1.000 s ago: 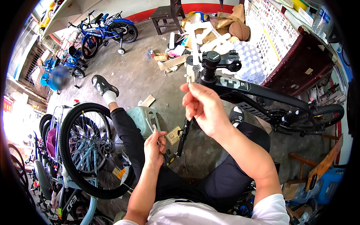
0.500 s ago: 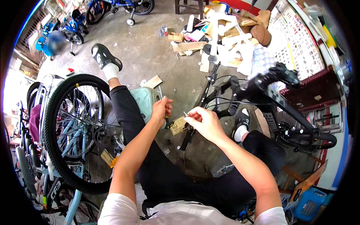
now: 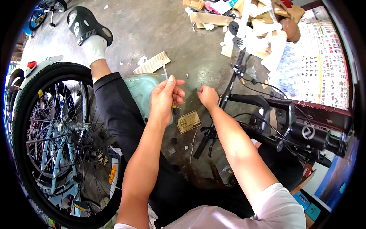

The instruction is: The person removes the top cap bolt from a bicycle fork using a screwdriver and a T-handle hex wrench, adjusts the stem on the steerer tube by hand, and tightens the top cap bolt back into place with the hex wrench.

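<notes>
Right hand [image 3: 208, 96]: moved farther forward since half a second ago, beyond the tan printed card [image 3: 188, 122]; our fingers are curled closed, and we cannot tell whether they hold anything.
Left hand [image 3: 166, 95]: gripping our thin screwdriver [image 3: 164, 68], thumb along it, the other fingers loosely bent.
Screwdriver: its shaft points forward past our thumb, a bit of yellow handle showing near the heel of the hand.
Handlebar [image 3: 228, 91]: just beside our right hand, our right forearm crossing over it; contact is unclear.
Plastic stool [image 3: 139, 89]: pale green, partly behind our left hand, next to our left leg.
Cardboard strip [image 3: 152, 63]: on the concrete floor [image 3: 133, 30], just beyond the stool.
Bicycle tyre [image 3: 63, 68]: black, upright, left of our leg.
</notes>
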Demonstrator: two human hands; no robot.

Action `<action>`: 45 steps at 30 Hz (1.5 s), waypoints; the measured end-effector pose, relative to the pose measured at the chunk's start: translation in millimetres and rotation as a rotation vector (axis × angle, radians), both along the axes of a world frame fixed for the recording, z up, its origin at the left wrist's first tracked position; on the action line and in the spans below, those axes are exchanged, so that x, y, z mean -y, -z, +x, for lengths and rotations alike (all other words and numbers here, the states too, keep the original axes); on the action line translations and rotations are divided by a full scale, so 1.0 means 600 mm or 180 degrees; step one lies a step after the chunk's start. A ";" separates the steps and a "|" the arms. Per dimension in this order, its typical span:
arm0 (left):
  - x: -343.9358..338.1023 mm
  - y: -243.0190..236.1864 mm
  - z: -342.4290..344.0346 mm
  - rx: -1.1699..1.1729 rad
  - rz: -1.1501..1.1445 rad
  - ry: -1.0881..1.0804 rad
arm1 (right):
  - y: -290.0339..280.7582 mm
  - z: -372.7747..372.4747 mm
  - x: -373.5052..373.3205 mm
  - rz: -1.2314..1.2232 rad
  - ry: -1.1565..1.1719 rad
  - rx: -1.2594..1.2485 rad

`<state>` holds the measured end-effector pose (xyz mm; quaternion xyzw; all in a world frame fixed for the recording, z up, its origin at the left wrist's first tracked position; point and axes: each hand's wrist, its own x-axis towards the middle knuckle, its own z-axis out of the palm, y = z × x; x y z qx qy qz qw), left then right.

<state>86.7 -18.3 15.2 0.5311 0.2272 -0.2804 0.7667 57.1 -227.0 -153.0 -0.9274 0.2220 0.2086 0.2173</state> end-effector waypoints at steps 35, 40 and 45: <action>0.009 0.097 -0.135 0.0633 0.1137 0.0730 | -0.732 -0.280 0.197 -0.0393 -0.1828 0.4549; 0.082 -0.019 -0.207 0.1914 0.1461 0.0121 | -0.761 -0.250 0.309 0.2060 0.1017 0.5511; 0.220 -0.221 -0.279 0.2900 0.2154 0.0412 | -0.712 -0.227 0.287 0.4708 0.1116 0.4410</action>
